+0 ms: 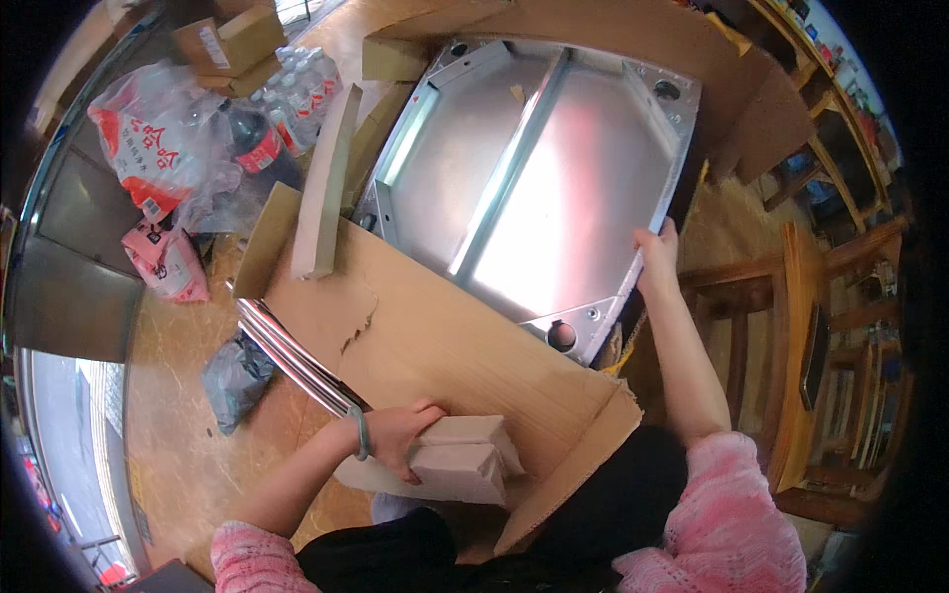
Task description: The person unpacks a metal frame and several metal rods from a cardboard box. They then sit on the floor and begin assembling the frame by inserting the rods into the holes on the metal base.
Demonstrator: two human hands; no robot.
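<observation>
A large silver metal panel (583,188) lies tilted in an opened cardboard box (445,316), with a rail across its middle and round holes at its corners. My right hand (656,255) grips the panel's right edge, fingertips over the rim. My left hand (397,441), with a green bangle at the wrist, is wrapped over a pale packing block (460,460) close to my lap. Another long pale packing strip (328,188) stands along the panel's left side. The near box flap is creased and torn in one spot.
At the left are a plastic bag with red print (148,128), bottled drinks (297,89), a pink packet (168,262) and a grey plastic bag (237,381). A small carton (232,44) sits at the far left. Wooden furniture (791,346) stands close on the right.
</observation>
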